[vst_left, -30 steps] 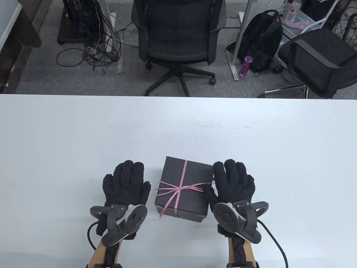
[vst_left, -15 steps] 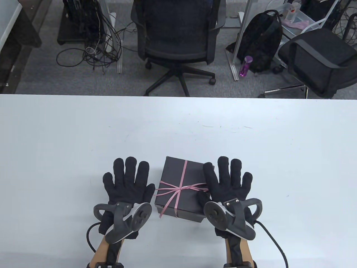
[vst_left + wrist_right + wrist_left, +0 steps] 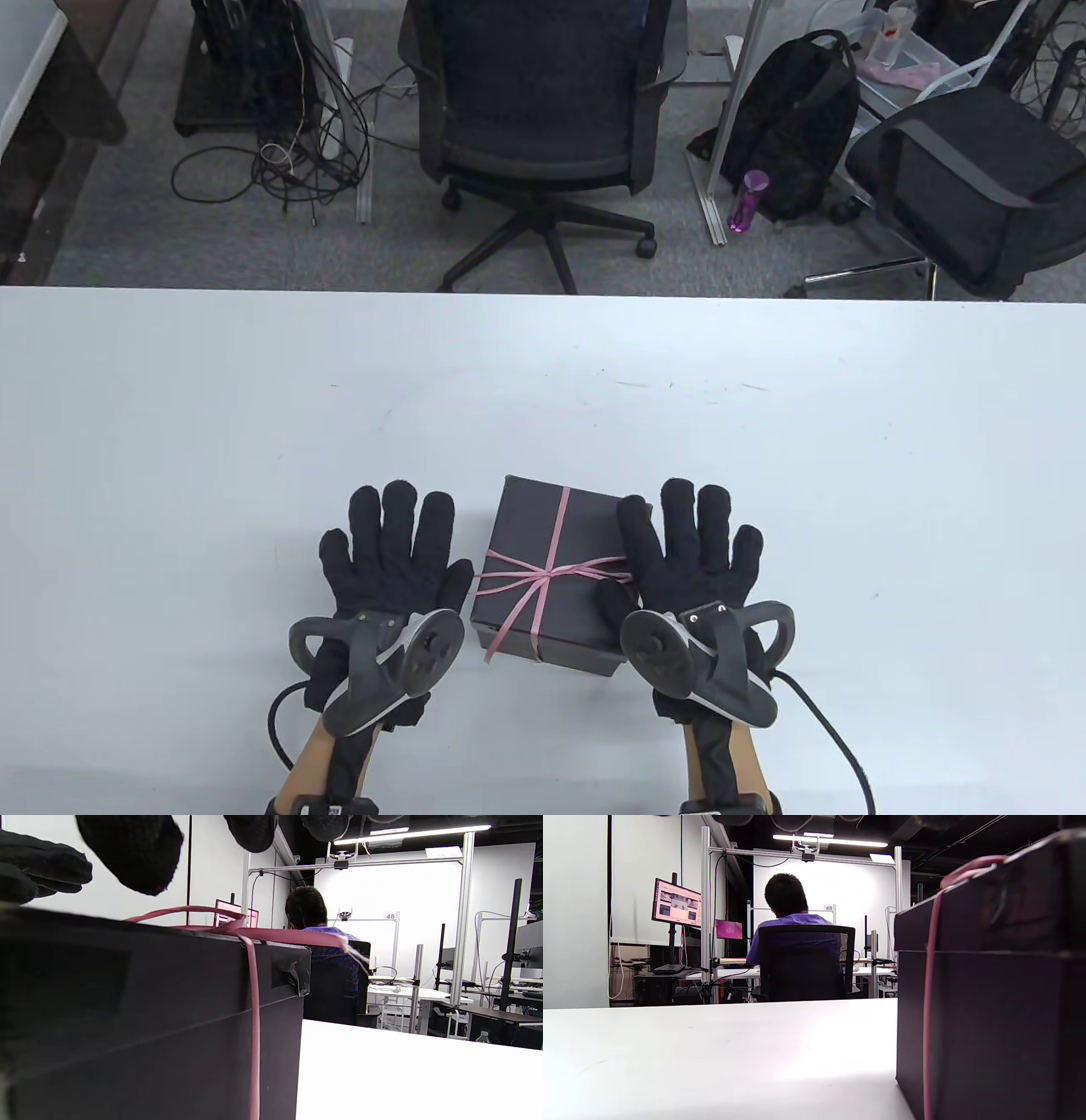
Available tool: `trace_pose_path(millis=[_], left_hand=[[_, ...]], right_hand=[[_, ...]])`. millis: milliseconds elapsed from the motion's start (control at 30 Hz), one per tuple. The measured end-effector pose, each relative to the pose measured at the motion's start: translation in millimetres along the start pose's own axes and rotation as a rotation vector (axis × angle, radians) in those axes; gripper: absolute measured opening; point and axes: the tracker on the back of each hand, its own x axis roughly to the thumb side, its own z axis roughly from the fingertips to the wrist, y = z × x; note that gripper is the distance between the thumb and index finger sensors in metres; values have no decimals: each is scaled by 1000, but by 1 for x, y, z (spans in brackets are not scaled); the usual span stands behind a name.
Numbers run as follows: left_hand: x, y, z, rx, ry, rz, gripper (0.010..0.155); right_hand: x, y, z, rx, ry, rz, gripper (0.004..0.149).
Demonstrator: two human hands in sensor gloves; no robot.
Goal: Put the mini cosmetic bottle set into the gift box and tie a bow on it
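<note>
A closed black gift box [image 3: 585,535] stands near the table's front edge, with a pink ribbon [image 3: 543,574] crossed over its lid and tied in a bow. My left hand [image 3: 392,552] lies flat just left of the box, fingers straight and spread, its thumb beside the box's left side. On the other side my right hand [image 3: 689,548] is spread too, with its thumb and index finger over the lid's right edge. The box [image 3: 992,993] fills the right of the left wrist view, and the box [image 3: 148,1018] and ribbon [image 3: 254,1005] fill the left of the right wrist view. No bottle set is visible.
The white table [image 3: 254,407] stretches wide around the box. Beyond its far edge stand an office chair [image 3: 543,110], a second chair [image 3: 976,178], a black backpack [image 3: 797,119] and floor cables [image 3: 280,136]. A person [image 3: 787,916] sits with their back turned at another desk.
Both hands spread their fingers and shifted inward toward the box; the right thumb and index now overlap its right edge. The box and bow have not moved.
</note>
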Motion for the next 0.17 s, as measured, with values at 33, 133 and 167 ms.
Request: trace_pose_path(millis=[33,133,167], left_hand=[[0,0,0,-1,1,0,74],[0,0,0,0,1,5,74],[-1,0,0,-1,2,7,74]], right_hand=[[0,0,0,0,0,-2,85],[0,1,-1,4,0,-7,84],[-1,2,-1,8,1,-9,84]])
